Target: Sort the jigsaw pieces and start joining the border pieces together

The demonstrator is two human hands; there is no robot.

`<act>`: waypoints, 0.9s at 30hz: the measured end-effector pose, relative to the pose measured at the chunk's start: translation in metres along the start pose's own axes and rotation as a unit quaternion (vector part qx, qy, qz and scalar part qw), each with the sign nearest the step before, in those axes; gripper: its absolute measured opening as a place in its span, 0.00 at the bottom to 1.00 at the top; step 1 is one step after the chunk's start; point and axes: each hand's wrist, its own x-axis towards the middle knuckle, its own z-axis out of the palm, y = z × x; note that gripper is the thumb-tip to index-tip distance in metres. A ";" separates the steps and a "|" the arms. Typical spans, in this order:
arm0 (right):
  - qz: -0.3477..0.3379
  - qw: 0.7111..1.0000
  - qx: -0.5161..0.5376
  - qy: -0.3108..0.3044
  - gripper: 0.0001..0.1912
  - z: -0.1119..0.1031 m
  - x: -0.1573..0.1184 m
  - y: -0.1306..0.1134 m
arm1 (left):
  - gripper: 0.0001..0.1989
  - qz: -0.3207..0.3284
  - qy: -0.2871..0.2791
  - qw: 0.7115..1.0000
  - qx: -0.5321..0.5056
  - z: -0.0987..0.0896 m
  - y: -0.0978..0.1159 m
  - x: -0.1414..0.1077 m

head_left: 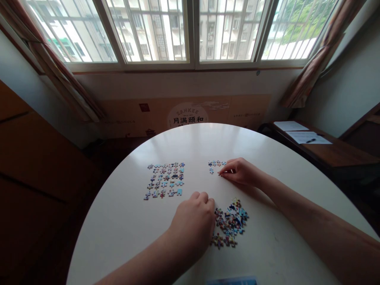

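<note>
My right hand (pixel 239 170) is closed in a pinch on a small jigsaw puzzle piece (pixel 219 173), low over the white table. Just beyond its fingers lies a short row of puzzle pieces (pixel 216 163), with a single piece (pixel 211 171) below the row's left end. My left hand (pixel 194 215) is at the left edge of a loose pile of puzzle pieces (pixel 231 219). Its fingers curl down, and the fingertips are hidden behind the hand, so what they hold cannot be made out. Left of the hands, several rows of separate pieces (pixel 166 178) form a rough grid.
The round white table (pixel 118 221) has a blue flat item (pixel 233 281) at its near edge. Behind it stands a printed cardboard panel (pixel 118 118) under a barred window. At right, a wooden desk (pixel 341 156) bears papers (pixel 299 137) and a dark pen (pixel 311 141).
</note>
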 end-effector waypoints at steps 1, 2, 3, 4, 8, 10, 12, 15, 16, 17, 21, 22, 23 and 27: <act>0.007 1.000 -0.009 0.012 0.09 0.002 0.000 0.000 | 0.09 0.001 0.001 1.000 -0.001 0.000 0.000 0.000; 0.014 0.999 -0.019 0.023 0.09 0.004 0.000 0.000 | 0.09 0.002 0.002 1.000 -0.002 0.000 0.000 0.000; 0.019 0.999 -0.028 0.034 0.09 0.006 0.001 0.000 | 0.09 0.002 0.002 1.000 -0.003 0.000 0.000 0.000; 0.024 0.998 -0.037 0.043 0.09 0.007 0.001 0.000 | 0.08 0.001 0.002 1.000 -0.003 0.000 0.000 0.000; 0.030 0.996 -0.062 0.055 0.08 0.011 0.002 -0.004 | 0.08 -0.001 -0.003 1.000 -0.002 -0.001 0.001 0.000; 0.031 0.996 -0.069 0.056 0.09 0.012 0.002 -0.006 | 0.09 -0.005 -0.006 1.000 -0.003 -0.001 0.001 0.000; 0.031 0.995 -0.074 0.058 0.09 0.013 0.002 -0.006 | 0.09 -0.007 -0.008 1.000 -0.003 -0.001 0.001 0.000; 0.030 0.995 -0.078 0.060 0.09 0.016 0.003 -0.006 | 0.09 -0.003 -0.003 1.000 0.000 -0.001 0.001 0.001; 0.030 0.995 -0.079 0.061 0.09 0.016 0.003 -0.005 | 0.08 -0.002 0.000 1.000 0.002 0.000 0.001 0.001; 0.030 0.995 -0.079 0.062 0.09 0.016 0.003 -0.005 | 0.08 -0.002 0.003 1.000 0.003 0.000 0.001 0.001; 0.032 0.995 -0.073 0.065 0.09 0.017 0.002 -0.003 | 0.08 -0.002 0.005 1.000 -0.001 0.002 0.000 0.001; 0.033 0.995 -0.070 0.068 0.09 0.017 0.002 -0.003 | 0.08 -0.002 0.005 1.000 -0.003 0.002 0.000 0.001; 0.034 0.995 -0.067 0.071 0.09 0.018 0.002 -0.003 | 0.09 -0.001 0.005 1.000 -0.005 0.002 0.000 0.001; 0.038 0.994 -0.042 0.094 0.08 0.019 0.001 -0.002 | 0.09 0.002 0.014 1.000 -0.006 0.003 -0.001 0.001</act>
